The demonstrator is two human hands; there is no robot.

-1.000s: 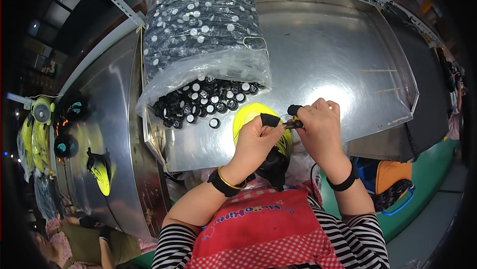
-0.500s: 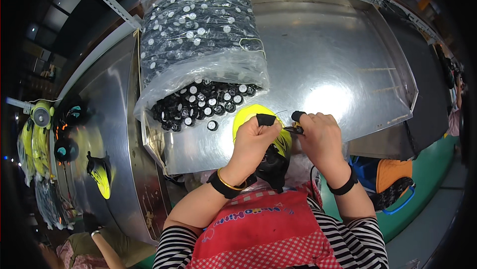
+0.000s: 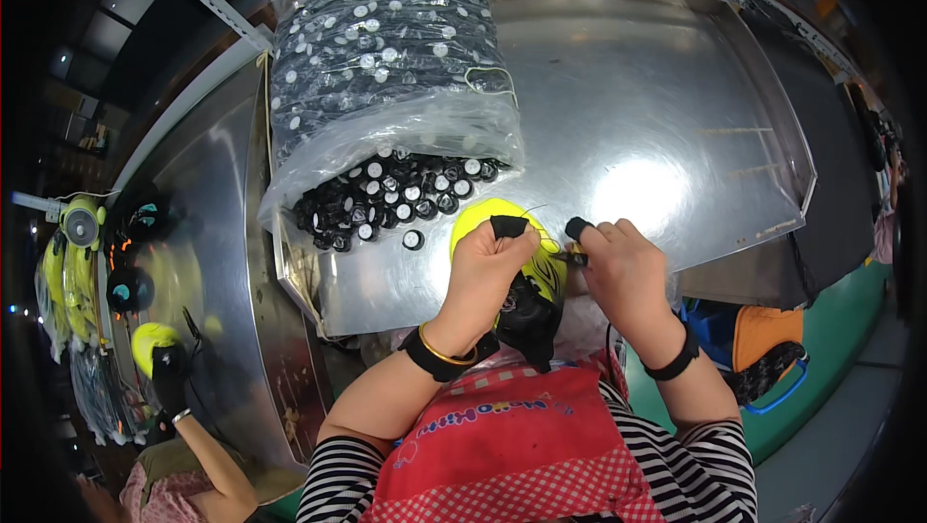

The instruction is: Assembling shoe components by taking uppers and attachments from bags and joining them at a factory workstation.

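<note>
Steel surface (image 3: 637, 108), shiny and curved by the lens, carries a large clear plastic bag (image 3: 386, 69) stuffed with small black round parts with white centres; some parts (image 3: 396, 199) spill from its open mouth toward the person. Just beside that spill sits a yellow helmet-like shell (image 3: 492, 219) with a black lower part, pressed against the surface's near edge. Left hand (image 3: 483, 272) has its grip clamped over the shell's top, thumb capped in black. Right hand (image 3: 623, 272), fingertip also capped, pinches a small dark tool (image 3: 572, 256) touching the shell's right side. Another person's gloved hand (image 3: 169, 378) holds a second yellow shell (image 3: 150, 339) at lower left.
</note>
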